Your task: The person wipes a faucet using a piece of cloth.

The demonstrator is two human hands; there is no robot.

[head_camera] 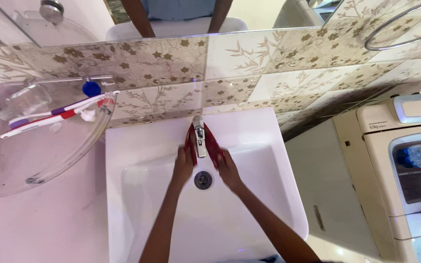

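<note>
Both our hands, left hand and right hand, pinch a red cloth wrapped around the chrome tap, at the far rim of the white basin, apparently to rub both its sides; toothbrushes lie far left.

Both arms reach forward — left hand and right hand set close together, fingers curled, wrists angled inward.
</note>
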